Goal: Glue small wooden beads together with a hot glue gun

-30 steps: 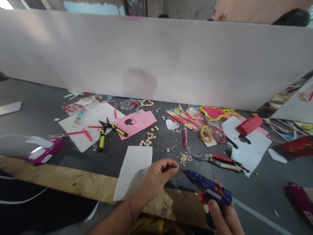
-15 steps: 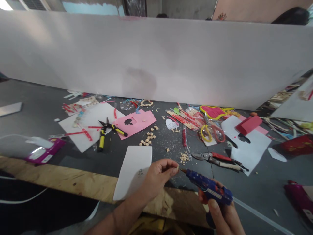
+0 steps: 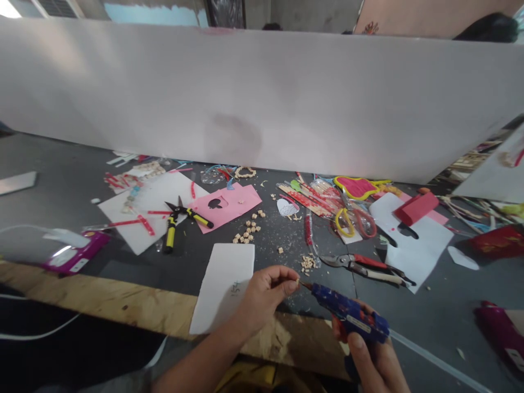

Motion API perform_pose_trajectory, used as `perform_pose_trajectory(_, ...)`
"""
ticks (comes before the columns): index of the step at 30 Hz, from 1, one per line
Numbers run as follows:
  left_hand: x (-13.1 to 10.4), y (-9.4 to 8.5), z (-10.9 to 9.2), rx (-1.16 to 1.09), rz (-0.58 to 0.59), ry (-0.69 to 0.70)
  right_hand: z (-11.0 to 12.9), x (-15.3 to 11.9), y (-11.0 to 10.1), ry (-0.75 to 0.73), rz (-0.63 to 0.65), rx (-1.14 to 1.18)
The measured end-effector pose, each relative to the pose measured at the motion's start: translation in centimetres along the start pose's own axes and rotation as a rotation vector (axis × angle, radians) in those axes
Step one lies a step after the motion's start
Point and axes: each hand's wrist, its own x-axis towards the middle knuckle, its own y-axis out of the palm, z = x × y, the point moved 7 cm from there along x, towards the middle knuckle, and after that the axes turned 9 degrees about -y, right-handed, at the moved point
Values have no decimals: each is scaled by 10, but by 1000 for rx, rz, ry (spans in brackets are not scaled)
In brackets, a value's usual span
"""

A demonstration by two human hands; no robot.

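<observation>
My right hand is wrapped round a blue glue gun, with a clear glue stick trailing from its back end. The gun's nozzle points left and reaches the fingertips of my left hand. Those fingers are pinched on a tiny pale wooden piece, mostly hidden by the thumb. Under my left wrist lies a white card with handwritten digits. Just beyond the nozzle is a heap of small wooden bits. Small clustered wooden pieces sit beyond the card.
Yellow-handled pliers lie at left by pink paper. Red-handled pruning shears and scissors lie at right. A white panel stands across the table's back. Purple devices are near both sides.
Almost nothing differs. Both hands, the pinched piece and the glue gun hold nearly the same position, with the nozzle still at my left fingertips.
</observation>
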Motion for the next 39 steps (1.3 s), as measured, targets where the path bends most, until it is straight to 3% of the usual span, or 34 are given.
perform_pose_trajectory(4, -1, -1, -2, 15, -24, 3, 4, 1, 2, 26, -2, 53)
perform_pose_trajectory(9, 0, -2, -3, 25, -41, 30, 6, -1, -1, 145, -173, 148)
perform_pose_trajectory(14, 1, -3, 0, 12, -31, 19, 5, 0, 4, 117, -83, 152)
perform_pose_trajectory(20, 2, -2, 0, 13, -29, 12, 5, -2, 0, 163, -168, 175)
perform_pose_trajectory(26, 1, -1, 0, 9, -22, 14, 6, 0, 3, 131, -93, 184)
perform_pose_trajectory(29, 1, -2, -1, 16, -31, 22, 5, -2, 0, 174, -157, 191)
perform_pose_trajectory(35, 2, -3, -2, 23, -36, 39, 5, -1, -1, 131, -150, 172)
perform_pose_trajectory(39, 2, -3, 0, 5, -35, 22, -11, -10, -6, 272, -201, 151)
